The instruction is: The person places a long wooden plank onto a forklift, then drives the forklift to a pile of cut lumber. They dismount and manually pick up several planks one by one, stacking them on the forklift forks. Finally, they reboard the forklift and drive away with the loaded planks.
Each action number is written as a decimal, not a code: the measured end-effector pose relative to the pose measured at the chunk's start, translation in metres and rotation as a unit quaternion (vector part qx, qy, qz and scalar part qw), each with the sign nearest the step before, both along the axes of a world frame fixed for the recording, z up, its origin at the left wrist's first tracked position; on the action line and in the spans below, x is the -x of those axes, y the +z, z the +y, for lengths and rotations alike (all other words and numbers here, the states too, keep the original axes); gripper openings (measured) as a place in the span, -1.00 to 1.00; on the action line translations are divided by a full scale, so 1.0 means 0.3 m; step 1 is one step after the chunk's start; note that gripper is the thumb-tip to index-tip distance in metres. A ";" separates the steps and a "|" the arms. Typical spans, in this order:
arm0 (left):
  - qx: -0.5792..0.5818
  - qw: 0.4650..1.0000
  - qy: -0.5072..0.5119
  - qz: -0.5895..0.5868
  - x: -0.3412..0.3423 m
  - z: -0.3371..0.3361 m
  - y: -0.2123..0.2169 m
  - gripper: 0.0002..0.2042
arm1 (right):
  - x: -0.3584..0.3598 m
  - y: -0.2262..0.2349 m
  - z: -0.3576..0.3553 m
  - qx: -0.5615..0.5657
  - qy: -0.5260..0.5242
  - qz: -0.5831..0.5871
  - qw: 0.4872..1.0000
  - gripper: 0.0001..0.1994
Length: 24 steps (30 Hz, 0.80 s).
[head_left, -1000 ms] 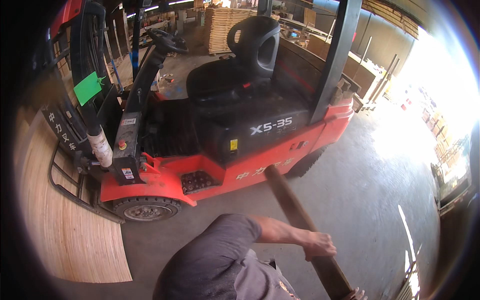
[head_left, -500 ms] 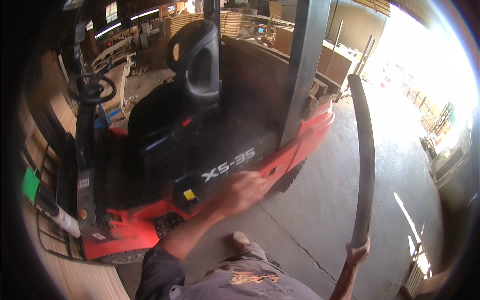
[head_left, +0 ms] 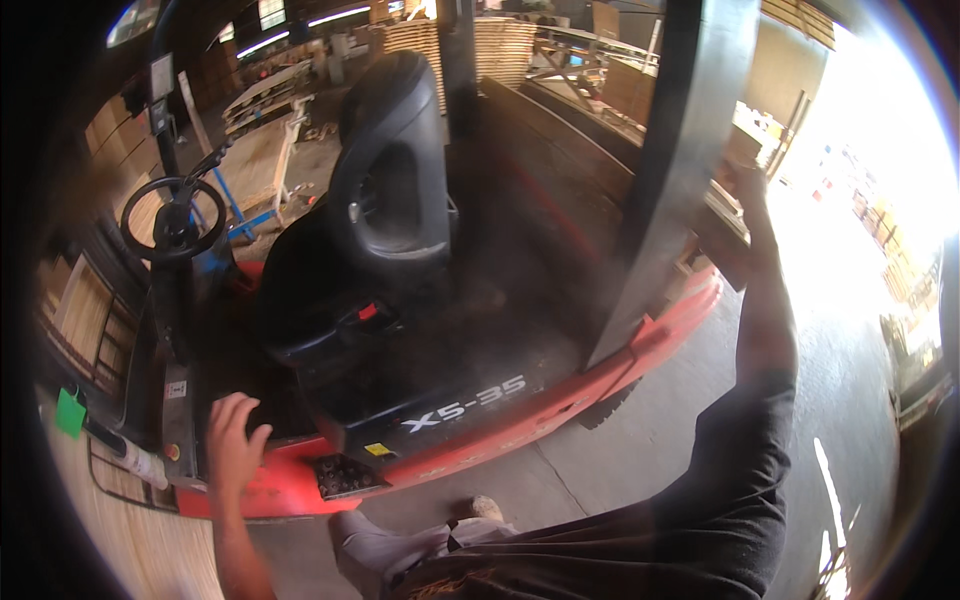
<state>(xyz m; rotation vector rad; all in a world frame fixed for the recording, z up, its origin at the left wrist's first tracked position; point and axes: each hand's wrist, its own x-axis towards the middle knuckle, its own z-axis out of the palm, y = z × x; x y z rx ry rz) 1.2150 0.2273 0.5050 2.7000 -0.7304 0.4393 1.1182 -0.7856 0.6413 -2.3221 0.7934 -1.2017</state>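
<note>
A red and black forklift (head_left: 540, 430) fills the middle, side-on to me. My left hand (head_left: 235, 435) is raised with its fingers apart and holds nothing. It appears in front of the forklift's low floor and red step (head_left: 345, 478), below the black steering wheel (head_left: 173, 220). My right arm stretches far out to the right. My right hand (head_left: 745, 183) is beside the timber pieces (head_left: 720, 255) at the forklift's rear, behind the dark upright post (head_left: 680, 170). Its fingers are dim and blurred, so their grip cannot be made out.
The black seat (head_left: 395, 160) stands behind the forklift's side cover. Stacked boards (head_left: 500, 52) and a low wooden bench (head_left: 255, 165) lie farther back. Pale planks (head_left: 165, 545) are at the lower left. Concrete floor (head_left: 840, 370) runs toward a bright doorway at the right.
My right arm has swung up and outward to the forklift's rear; the long wooden slat it held no longer shows distinctly. My left hand has moved left, toward the step.
</note>
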 end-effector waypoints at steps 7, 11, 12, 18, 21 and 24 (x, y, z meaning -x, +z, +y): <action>0.019 0.952 0.234 -0.198 0.011 0.720 0.348 -0.64 | -0.131 -0.308 1.113 0.060 -0.037 -0.444 0.893 -0.63; 0.066 0.867 0.384 -0.311 -0.129 0.964 0.753 -0.30 | -0.459 -0.482 1.962 0.069 0.355 -0.226 0.905 -0.88; 0.132 0.861 0.381 -0.310 -0.198 1.004 0.844 -0.09 | -0.559 -0.495 2.125 0.020 0.469 -0.236 0.851 -0.92; 0.360 0.846 0.344 -0.188 -0.611 1.172 1.025 -0.25 | -1.191 -0.669 2.606 0.104 0.498 0.031 0.860 -0.65; 0.446 0.811 0.216 -0.310 -0.661 1.204 0.932 -0.61 | -1.410 -0.860 2.637 0.174 0.414 0.128 0.884 -0.44; 0.429 0.802 0.248 -0.333 -0.626 1.174 0.862 -0.65 | -1.480 -0.981 2.628 0.153 0.370 0.268 0.876 -0.27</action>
